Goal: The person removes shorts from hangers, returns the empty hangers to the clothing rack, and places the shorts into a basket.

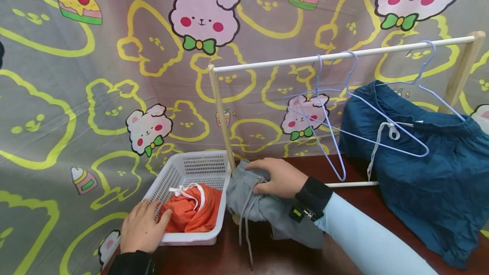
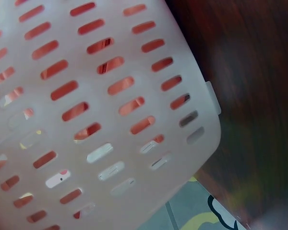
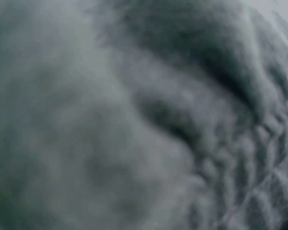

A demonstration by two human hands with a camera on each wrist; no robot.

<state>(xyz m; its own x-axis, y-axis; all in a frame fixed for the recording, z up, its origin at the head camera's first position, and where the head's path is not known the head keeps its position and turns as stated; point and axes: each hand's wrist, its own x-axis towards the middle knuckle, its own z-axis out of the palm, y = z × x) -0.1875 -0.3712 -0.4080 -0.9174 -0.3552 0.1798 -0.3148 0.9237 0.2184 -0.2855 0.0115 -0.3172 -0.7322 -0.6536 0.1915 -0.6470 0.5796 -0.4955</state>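
Note:
My right hand (image 1: 280,177) grips a bunched pair of grey drawstring shorts (image 1: 244,194) near the waistband, just right of the basket. Their cords dangle below, and grey cloth with a gathered band fills the blurred right wrist view. My left hand (image 1: 141,226) rests at the near left corner of the white plastic basket (image 1: 219,228), fingers extended and thumb over the rim. Inside the basket lies an orange garment (image 1: 208,207) with a white drawstring. The left wrist view shows the slotted basket wall (image 2: 96,76) close up, orange cloth behind it; the hand is outside that view.
A rack with a white rail (image 1: 267,63) and wooden posts stands behind the hands. Several lilac hangers (image 1: 336,152) hang from it. Blue drawstring shorts (image 1: 420,173) hang at its right end. A patterned curtain (image 1: 153,96) backs the dark red-brown table (image 1: 191,260).

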